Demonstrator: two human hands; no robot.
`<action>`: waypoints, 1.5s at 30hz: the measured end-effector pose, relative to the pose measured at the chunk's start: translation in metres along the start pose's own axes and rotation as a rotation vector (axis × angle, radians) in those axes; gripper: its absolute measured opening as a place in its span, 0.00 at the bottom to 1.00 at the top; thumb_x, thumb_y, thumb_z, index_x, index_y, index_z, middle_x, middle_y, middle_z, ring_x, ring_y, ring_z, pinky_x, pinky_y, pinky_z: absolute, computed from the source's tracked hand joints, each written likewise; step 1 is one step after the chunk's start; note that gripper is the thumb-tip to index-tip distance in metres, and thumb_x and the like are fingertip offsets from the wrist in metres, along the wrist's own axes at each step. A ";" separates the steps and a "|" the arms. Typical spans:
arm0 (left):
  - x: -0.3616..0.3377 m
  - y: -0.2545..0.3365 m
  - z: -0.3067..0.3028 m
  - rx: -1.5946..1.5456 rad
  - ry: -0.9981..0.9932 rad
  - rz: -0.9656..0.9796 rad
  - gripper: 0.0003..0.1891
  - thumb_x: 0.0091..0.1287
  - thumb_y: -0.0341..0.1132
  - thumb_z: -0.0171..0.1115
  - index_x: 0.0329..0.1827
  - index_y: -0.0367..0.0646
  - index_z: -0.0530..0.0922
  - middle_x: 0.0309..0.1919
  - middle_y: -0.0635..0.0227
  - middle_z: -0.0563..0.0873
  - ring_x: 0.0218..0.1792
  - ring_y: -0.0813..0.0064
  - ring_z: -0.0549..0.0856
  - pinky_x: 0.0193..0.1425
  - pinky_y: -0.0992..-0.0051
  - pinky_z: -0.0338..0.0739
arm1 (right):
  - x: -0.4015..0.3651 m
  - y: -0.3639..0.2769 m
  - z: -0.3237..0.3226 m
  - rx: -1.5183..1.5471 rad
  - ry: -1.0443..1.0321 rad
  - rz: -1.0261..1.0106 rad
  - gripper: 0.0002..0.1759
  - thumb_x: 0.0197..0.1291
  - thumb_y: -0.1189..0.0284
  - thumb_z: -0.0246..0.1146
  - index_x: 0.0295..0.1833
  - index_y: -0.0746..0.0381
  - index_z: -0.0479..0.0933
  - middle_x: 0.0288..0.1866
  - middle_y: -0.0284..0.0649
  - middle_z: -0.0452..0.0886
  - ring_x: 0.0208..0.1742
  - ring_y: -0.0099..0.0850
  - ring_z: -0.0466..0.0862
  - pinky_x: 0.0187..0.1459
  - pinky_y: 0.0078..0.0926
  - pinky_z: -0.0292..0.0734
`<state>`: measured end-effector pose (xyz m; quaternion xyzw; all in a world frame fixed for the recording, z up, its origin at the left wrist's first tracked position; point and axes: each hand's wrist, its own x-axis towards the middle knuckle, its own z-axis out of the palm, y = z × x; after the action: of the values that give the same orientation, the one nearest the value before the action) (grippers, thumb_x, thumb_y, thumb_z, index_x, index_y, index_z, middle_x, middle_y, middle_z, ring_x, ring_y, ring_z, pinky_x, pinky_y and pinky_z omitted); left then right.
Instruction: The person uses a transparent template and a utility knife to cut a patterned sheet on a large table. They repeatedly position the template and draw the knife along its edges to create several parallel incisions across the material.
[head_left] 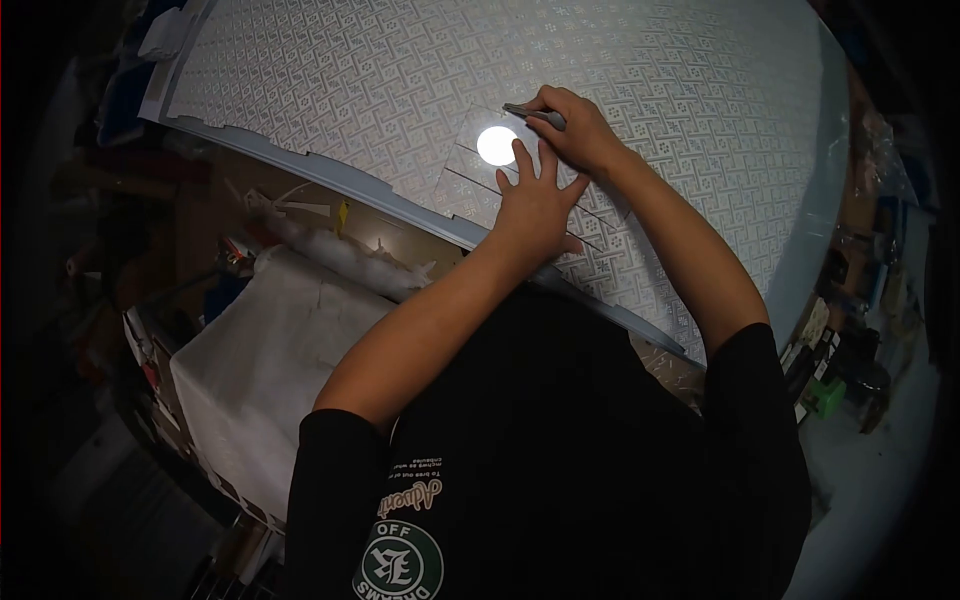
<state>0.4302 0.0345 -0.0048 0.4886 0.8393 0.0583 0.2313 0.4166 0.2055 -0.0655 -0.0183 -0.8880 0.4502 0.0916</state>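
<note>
Head view has a clear, lined sheet (466, 168) at upper center on the patterned table (300, 90), probably light, stiff and slick so I'd grab its edges, left grip (540, 212) spread flat over it, right grip (578, 128) pinching a slim pen-like tool (519, 110).

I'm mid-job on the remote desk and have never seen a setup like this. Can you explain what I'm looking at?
There is no machine here: these are a person's bare hands, seen in one picture from a camera on their own head, looking forward and down. The black T-shirt is the wearer's.

The left hand, fingers spread, rests on a clear sheet with dark lines, which lies on a silvery patterned surface. The right hand holds a slim grey tool; I can't tell whether it is a pen or a knife. The bright white disc may be reflected light.
</note>
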 end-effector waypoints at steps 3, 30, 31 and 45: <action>-0.001 0.000 -0.001 -0.013 -0.003 0.000 0.55 0.47 0.58 0.86 0.82 0.63 0.69 0.81 0.31 0.55 0.80 0.19 0.50 0.69 0.24 0.70 | 0.003 -0.015 -0.008 0.015 -0.049 0.090 0.11 0.69 0.70 0.70 0.52 0.62 0.80 0.45 0.46 0.89 0.45 0.43 0.89 0.49 0.38 0.82; 0.000 -0.001 0.003 -0.032 -0.009 -0.007 0.51 0.48 0.58 0.86 0.78 0.60 0.73 0.81 0.38 0.54 0.80 0.18 0.48 0.70 0.20 0.66 | 0.033 -0.020 0.024 0.018 -0.057 0.046 0.11 0.68 0.72 0.71 0.52 0.62 0.79 0.48 0.44 0.89 0.49 0.42 0.88 0.51 0.38 0.82; 0.000 -0.002 0.002 -0.002 -0.027 -0.001 0.53 0.48 0.59 0.85 0.80 0.61 0.69 0.81 0.38 0.54 0.80 0.17 0.49 0.70 0.22 0.67 | 0.034 -0.022 0.022 0.066 -0.069 0.090 0.12 0.67 0.72 0.72 0.52 0.62 0.80 0.47 0.46 0.89 0.49 0.45 0.88 0.51 0.40 0.82; 0.000 -0.004 0.018 0.036 0.100 -0.071 0.69 0.42 0.63 0.87 0.84 0.37 0.59 0.83 0.44 0.61 0.82 0.30 0.58 0.73 0.32 0.70 | -0.125 -0.026 -0.086 0.174 0.069 0.181 0.09 0.67 0.72 0.72 0.48 0.62 0.83 0.42 0.35 0.88 0.45 0.24 0.86 0.51 0.25 0.79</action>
<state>0.4349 0.0301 -0.0224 0.4591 0.8674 0.0593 0.1824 0.5557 0.2448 -0.0132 -0.1057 -0.8368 0.5309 0.0822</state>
